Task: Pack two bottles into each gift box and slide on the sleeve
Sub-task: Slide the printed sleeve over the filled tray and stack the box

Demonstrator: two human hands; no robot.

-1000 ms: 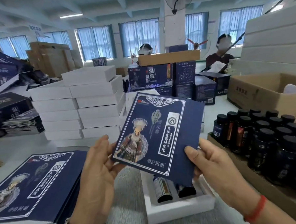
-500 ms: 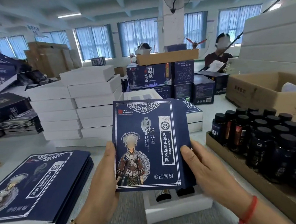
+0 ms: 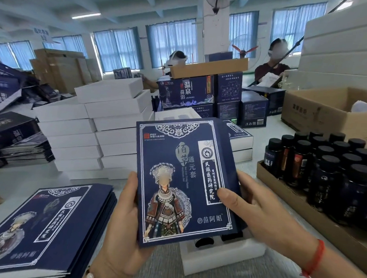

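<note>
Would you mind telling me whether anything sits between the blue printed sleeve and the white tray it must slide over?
Nothing visible does: the blue printed sleeve, held by both hands, hangs just above the white foam tray holding two dark bottles.

I see two bare hands and forearms with no sleeves reaching the wrists. On my right hand (image 3: 257, 213) side, a thin red cord bracelet (image 3: 314, 259) circles the wrist, a narrow band with a slightly thicker, frayed-looking bit at its lower end. On my left hand (image 3: 120, 224) side, a slim bracelet (image 3: 92, 277) sits at the wrist, showing a pale round bead and small gold-coloured links. The nails I can see are short and unpainted.
</note>
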